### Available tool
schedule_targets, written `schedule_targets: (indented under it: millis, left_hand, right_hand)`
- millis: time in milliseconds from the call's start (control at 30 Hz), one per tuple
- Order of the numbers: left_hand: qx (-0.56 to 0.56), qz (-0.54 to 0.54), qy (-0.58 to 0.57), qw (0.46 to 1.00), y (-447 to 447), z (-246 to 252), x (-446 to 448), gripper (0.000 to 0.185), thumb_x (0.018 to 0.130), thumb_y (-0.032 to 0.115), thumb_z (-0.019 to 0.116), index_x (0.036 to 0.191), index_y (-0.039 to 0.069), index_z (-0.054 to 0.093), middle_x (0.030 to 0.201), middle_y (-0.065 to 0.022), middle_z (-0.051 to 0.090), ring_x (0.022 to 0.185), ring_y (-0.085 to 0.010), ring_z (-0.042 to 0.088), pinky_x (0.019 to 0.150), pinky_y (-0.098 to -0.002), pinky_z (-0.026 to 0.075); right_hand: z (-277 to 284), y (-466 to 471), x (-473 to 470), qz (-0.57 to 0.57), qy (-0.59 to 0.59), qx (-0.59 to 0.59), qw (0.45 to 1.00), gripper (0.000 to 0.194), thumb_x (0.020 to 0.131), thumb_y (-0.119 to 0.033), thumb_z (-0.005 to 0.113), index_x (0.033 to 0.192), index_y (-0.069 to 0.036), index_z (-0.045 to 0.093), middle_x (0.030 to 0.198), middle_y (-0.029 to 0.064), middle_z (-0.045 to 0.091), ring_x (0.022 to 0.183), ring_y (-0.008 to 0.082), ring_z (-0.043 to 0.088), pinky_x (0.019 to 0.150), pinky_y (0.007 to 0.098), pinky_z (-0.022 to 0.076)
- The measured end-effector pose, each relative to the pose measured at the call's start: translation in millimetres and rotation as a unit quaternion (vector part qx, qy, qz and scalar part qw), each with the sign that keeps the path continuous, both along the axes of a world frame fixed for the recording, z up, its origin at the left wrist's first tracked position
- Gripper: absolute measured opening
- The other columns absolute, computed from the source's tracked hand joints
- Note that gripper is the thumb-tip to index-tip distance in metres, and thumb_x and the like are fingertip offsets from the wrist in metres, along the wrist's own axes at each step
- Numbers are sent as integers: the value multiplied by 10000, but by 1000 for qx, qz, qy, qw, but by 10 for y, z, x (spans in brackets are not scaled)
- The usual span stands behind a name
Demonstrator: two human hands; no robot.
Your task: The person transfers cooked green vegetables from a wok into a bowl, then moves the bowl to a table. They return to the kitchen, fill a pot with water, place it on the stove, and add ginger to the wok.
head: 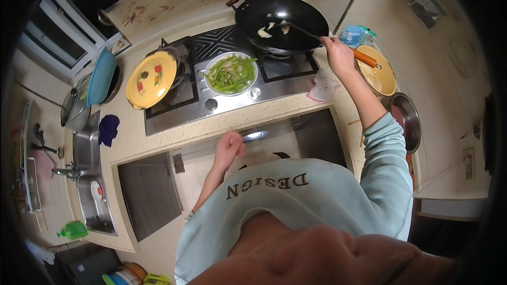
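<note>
My right hand [340,56] grips a wok spatula by its orange handle [365,57], above the counter's right side. The metal shaft slopes into a black wok [305,14] on the right burner. Inside the wok lie several pale pieces of food [264,33], near the spatula's blade. My left hand [229,148] hangs low before the counter's front edge with its fingers loosely curled and nothing visible in it. A white plate [206,81] of cooked green vegetables [233,73] sits on the gas stove [184,111], left of the wok.
A yellow enamel lid [148,93] covers the left burner area. At right stand a yellow basin [386,72] and a metal bowl [414,126], near a crumpled cloth [323,87]. On the left are a double sink [85,154], a blue basin [101,77] and a dark purple cloth [108,130].
</note>
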State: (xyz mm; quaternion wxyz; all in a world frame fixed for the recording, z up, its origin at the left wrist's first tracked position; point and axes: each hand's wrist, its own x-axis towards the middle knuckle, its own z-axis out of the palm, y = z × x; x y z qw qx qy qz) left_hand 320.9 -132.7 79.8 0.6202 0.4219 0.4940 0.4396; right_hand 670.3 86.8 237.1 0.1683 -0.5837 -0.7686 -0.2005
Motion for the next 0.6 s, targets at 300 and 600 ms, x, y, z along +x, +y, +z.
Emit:
schedule_targets:
  millis: [300, 600]
  left_hand:
    - [-99, 174, -243, 949, 1256, -195, 439, 299, 957, 128, 431, 1176, -59, 350, 1017, -215, 560, 842, -308, 645, 729, -373, 568]
    - [-23, 327, -223, 918, 1725, -307, 950, 505, 890, -19, 350, 1349, 42, 147, 1221, -281, 422, 1004, -413, 575, 681, -437, 608]
  right_hand:
    - [420, -549, -43, 118, 95, -30, 988, 386, 786, -177, 688, 1149, -93, 585, 1030, 122, 621, 922, 292, 607, 788, 363, 497]
    - [1408, -1731, -625, 467, 471, -516, 542, 299, 957, -199, 481, 1191, -20, 535, 978, 53, 636, 888, 134, 578, 797, 274, 462]
